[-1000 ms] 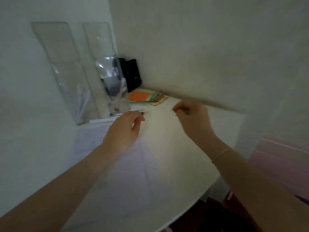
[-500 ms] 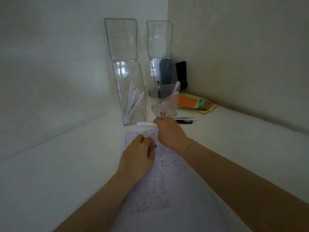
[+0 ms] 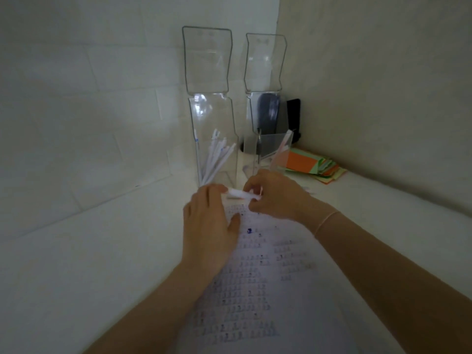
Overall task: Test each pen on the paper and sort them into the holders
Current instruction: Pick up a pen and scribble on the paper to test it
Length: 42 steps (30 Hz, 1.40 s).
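Your fingers [image 3: 251,186] of the right hand [image 3: 277,196] were pinched narrow around one end of a white pen [image 3: 242,194], and the fingers of your left hand [image 3: 208,226] curled onto its other end, so both hands held the same pen level between them. That pen hung just above the far edge of the paper [image 3: 258,284], which lay on the white bench [image 3: 76,251] beneath your forearms, covered in rows of small blue test marks. Whether the pen was capped could not be told, as your hands and blur hid its ends.

At twelve o'clock from your hands stood two clear holders. The left holder [image 3: 214,149], toward eleven o'clock, carried a bunch of white pens [image 3: 215,159] leaning inside it. The right holder [image 3: 268,149], toward one o'clock, held one pale pen [image 3: 283,144] tilted against its wall. A dark object [image 3: 293,116] stood in the corner behind that holder. At two o'clock, a stack of orange and green paper notes [image 3: 311,164] lay on the bench near the wall.
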Motion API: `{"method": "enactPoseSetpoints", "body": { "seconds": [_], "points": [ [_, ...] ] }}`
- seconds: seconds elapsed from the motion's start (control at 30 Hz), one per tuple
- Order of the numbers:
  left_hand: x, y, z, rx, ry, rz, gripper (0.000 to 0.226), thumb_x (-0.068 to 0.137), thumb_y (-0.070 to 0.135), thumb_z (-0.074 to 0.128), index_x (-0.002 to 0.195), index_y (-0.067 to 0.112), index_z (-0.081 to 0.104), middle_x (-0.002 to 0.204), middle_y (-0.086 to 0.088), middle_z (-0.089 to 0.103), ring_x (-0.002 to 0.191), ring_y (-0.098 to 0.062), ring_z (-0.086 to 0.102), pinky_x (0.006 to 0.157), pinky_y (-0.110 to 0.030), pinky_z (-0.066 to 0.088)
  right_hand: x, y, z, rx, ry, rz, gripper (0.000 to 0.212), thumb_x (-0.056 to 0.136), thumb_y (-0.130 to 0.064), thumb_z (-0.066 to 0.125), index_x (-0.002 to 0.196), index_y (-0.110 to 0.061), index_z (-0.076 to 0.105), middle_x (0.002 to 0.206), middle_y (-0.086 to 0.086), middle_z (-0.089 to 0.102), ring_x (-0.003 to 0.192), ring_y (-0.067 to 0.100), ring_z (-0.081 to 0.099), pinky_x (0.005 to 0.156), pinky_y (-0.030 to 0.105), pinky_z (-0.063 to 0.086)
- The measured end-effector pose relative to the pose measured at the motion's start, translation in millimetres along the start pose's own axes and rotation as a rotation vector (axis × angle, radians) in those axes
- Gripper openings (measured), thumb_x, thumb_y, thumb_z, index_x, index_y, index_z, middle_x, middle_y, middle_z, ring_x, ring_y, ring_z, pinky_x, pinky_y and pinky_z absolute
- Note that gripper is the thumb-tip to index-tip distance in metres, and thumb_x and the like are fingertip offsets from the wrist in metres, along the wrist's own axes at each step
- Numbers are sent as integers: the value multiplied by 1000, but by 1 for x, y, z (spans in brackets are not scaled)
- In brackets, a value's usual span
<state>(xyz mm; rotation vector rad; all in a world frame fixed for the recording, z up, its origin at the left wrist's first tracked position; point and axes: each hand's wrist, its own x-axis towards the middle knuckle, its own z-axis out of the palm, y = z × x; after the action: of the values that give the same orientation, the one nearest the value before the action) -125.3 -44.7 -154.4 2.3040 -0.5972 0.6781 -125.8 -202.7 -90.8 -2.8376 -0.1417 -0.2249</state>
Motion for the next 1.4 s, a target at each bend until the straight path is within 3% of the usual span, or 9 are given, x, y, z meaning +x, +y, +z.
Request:
{"method": "enactPoseSetpoints", "body": {
  "seconds": [0.1, 0.37, 0.53, 0.7, 0.8, 0.9, 1.0, 1.27, 1.4],
  "points": [
    [5, -4, -2, -50, -93, 83, 46, 85, 22, 62, 128, 15, 48, 126, -5, 54, 119, -23, 47, 108, -41, 28, -19, -11, -23, 288, -150, 6, 28, 78, -15, 70, 106, -20, 69, 89, -3, 64, 67, 6, 59, 57, 14, 46],
    [-7, 22, -10, -144, -311, 187, 44, 97, 41, 27, 133, 20, 40, 74, 7, 56, 61, -11, 55, 56, -23, 41, -55, -5, -38, 1388, -23, 312, 15, 78, -13, 70, 88, -4, 65, 75, 9, 69, 58, 14, 65, 54, 21, 54],
    [-11, 33, -11, -261, -423, 207, 43, 97, 38, 33, 139, 31, 34, 53, 10, 46, 46, -4, 47, 46, -15, 33, -64, -16, -6, 1322, -45, 322, 24, 81, -11, 68, 64, -11, 51, 57, 9, 51, 44, 12, 42, 41, 19, 34],
    [-8, 27, -9, -464, -480, 145, 36, 95, 49, 36, 125, 34, 51, 89, 1, 68, 75, -15, 63, 72, -37, 50, -65, -13, -6, 1420, 8, 301, 24, 87, -4, 57, 63, -4, 51, 53, 10, 44, 41, 12, 40, 38, 18, 33],
    [-8, 28, -10, -502, -470, 143, 36, 92, 52, 40, 111, 27, 57, 77, 2, 64, 63, -9, 58, 61, -33, 48, -71, -11, -12, 1404, -11, 258, 19, 88, -9, 58, 70, -1, 57, 56, 11, 52, 44, 14, 46, 41, 20, 39],
    [-8, 29, -10, -383, -414, 66, 35, 85, 58, 38, 102, 29, 47, 55, 7, 50, 46, -3, 48, 48, -17, 35, -82, -9, -20, 1363, 135, 303, 20, 89, -16, 60, 81, 2, 63, 67, 15, 63, 54, 20, 59, 50, 25, 51],
    [-14, 25, -3, -171, -414, 83, 27, 87, 56, 44, 101, 33, 39, 72, 11, 52, 66, -3, 54, 61, -21, 44, -96, -9, -14, 1111, 267, 375, 21, 84, -17, 68, 87, 3, 64, 79, 14, 69, 68, 22, 67, 65, 31, 59],
    [-28, 19, 12, 80, -397, 274, 45, 83, 63, 43, 109, 27, 51, 89, 5, 39, 81, -12, 37, 72, -27, 29, -123, 2, 29, 885, 425, 615, 23, 79, -1, 58, 59, -4, 48, 53, 24, 54, 31, 9, 45, 37, 18, 36],
    [-29, 16, 17, 101, -412, 284, 48, 83, 67, 36, 106, 28, 52, 88, 3, 41, 84, -16, 40, 72, -30, 32, -124, 6, 40, 789, 531, 647, 34, 80, -5, 60, 52, -10, 41, 46, 6, 46, 30, 4, 40, 34, 15, 34]
  ]
}}
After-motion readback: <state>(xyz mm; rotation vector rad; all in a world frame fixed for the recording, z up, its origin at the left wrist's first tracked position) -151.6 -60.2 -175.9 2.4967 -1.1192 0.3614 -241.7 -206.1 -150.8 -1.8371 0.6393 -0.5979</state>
